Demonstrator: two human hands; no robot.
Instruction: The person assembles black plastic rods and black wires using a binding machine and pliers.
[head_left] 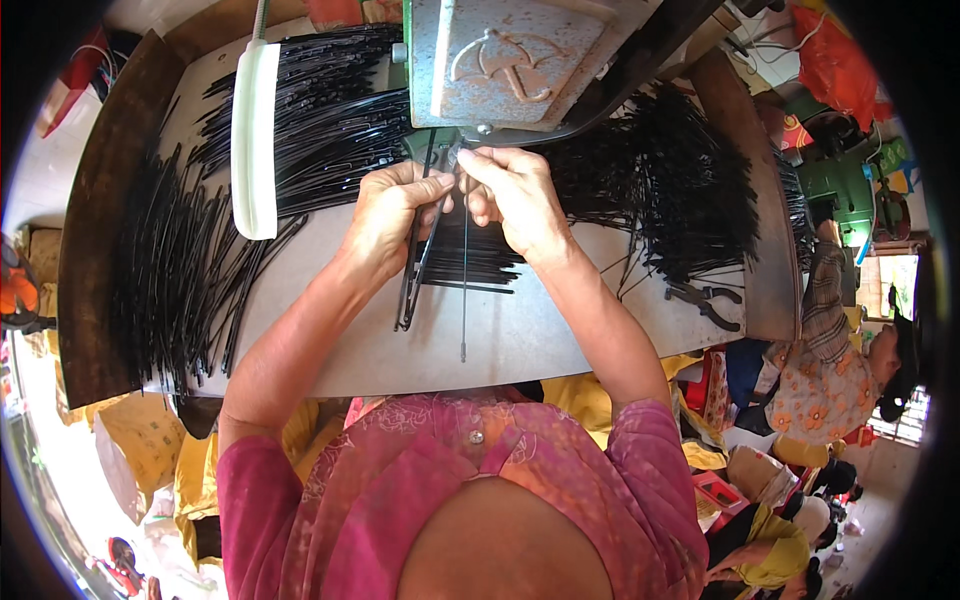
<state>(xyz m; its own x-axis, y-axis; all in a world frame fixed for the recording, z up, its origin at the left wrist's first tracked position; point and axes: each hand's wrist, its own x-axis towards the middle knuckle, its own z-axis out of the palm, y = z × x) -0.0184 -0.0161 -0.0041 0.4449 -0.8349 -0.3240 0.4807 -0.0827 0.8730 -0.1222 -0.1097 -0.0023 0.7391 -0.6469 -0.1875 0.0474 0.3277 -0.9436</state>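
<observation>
Both of my hands are raised close together just below the head of a grey metal machine [510, 65] with an umbrella shape cast on it. My left hand [390, 215] is closed, thumb pressed on its fingers, around black umbrella ribs [410, 285] that hang down toward me. Beside it my right hand [520, 195] pinches a single thin umbrella rib [464, 290], which also points down over the table. The upper ends of these ribs meet at the fingertips under the machine, where the fingers hide the details.
Bundles of black ribs lie at the left [180, 270], behind my left hand [340, 150] and at the right [690, 190]. Black-handled pliers [705, 300] rest at the table's right. A white lamp [255, 140] hangs at left. Another person [825, 390] sits at far right.
</observation>
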